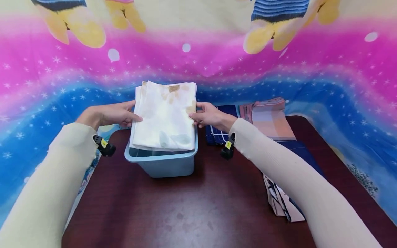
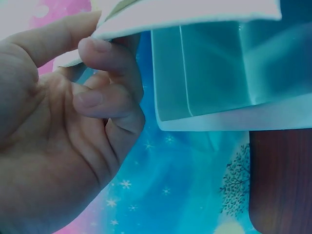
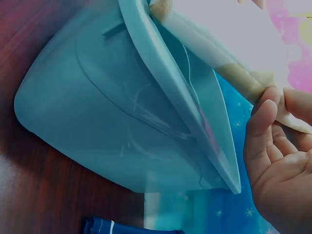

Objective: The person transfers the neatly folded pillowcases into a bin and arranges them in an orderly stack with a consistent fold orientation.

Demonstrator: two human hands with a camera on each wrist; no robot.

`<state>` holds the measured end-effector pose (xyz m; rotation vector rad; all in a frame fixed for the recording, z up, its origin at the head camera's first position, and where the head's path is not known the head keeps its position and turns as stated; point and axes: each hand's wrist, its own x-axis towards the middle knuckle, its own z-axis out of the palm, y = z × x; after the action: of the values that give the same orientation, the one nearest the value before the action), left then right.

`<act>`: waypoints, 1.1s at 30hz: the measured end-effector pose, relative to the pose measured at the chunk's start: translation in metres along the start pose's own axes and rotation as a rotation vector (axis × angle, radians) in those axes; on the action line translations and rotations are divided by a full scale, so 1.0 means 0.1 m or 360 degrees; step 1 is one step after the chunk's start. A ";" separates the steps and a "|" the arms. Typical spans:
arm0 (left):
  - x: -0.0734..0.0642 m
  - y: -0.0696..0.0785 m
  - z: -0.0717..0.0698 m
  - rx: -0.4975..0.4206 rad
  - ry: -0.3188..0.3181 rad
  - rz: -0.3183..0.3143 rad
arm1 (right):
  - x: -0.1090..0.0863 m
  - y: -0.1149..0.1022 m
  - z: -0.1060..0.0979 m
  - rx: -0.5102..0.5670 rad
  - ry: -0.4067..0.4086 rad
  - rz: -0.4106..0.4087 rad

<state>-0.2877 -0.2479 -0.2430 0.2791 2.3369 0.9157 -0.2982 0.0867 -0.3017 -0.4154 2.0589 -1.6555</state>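
Note:
A folded white cloth (image 1: 165, 117) with tan and pale green leaf prints is held above a blue-grey plastic bin (image 1: 170, 165). My left hand (image 1: 118, 114) pinches the cloth's left edge between thumb and fingers. On the opposite edge, my right hand (image 1: 211, 116) pinches it the same way. The left wrist view shows the cloth's lower edge (image 2: 195, 17) over the open bin (image 2: 209, 78). In the right wrist view the cloth (image 3: 214, 44) slants over the bin's rim (image 3: 170, 92). Most of the bin's inside is hidden behind the cloth.
Right of the bin lie a folded navy cloth with white lines (image 1: 214, 136) and a folded pink-and-peach cloth (image 1: 273, 120). Another patterned cloth (image 1: 282, 203) sits partly under my right forearm. A printed curtain (image 1: 198, 58) hangs behind the dark wooden table (image 1: 186, 213).

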 end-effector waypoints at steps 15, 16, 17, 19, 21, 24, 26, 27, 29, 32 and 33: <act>0.07 0.03 -0.07 0.0099 0.0044 0.0012 | 0.11 0.02 0.02 -0.0014 0.0017 -0.0009; 0.08 0.02 -0.07 0.0102 0.0034 0.0010 | 0.12 0.03 0.02 -0.0013 0.0008 -0.0002; 0.09 0.02 -0.07 0.0105 0.0022 0.0005 | 0.12 0.04 0.02 -0.0013 0.0000 0.0005; 0.12 0.00 -0.05 0.0101 -0.0005 -0.0008 | 0.12 0.07 0.03 -0.0018 -0.0012 0.0013; 0.14 -0.03 -0.04 0.0089 -0.0029 -0.0017 | 0.13 0.08 0.04 -0.0034 -0.0011 0.0015; 0.18 -0.07 0.00 0.0061 -0.0050 -0.0032 | 0.14 0.10 0.05 -0.0083 0.0008 0.0020; 0.21 -0.10 0.03 0.0044 -0.0060 -0.0040 | 0.15 0.12 0.06 -0.0120 0.0032 0.0028; 0.22 -0.12 0.04 0.0035 -0.0062 -0.0043 | 0.16 0.12 0.06 -0.0133 0.0042 0.0036; 0.24 -0.16 0.06 0.0018 -0.0060 -0.0054 | 0.19 0.14 0.09 -0.0157 0.0067 0.0045; 0.27 -0.22 0.09 -0.0002 -0.0059 -0.0071 | 0.22 0.16 0.14 -0.0187 0.0105 0.0062; 0.28 -0.24 0.09 -0.0007 -0.0060 -0.0075 | 0.22 0.16 0.15 -0.0200 0.0115 0.0068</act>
<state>-0.3034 -0.2498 -0.2773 0.2365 2.2967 0.8852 -0.3082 0.0664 -0.3236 -0.3552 2.2169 -1.5425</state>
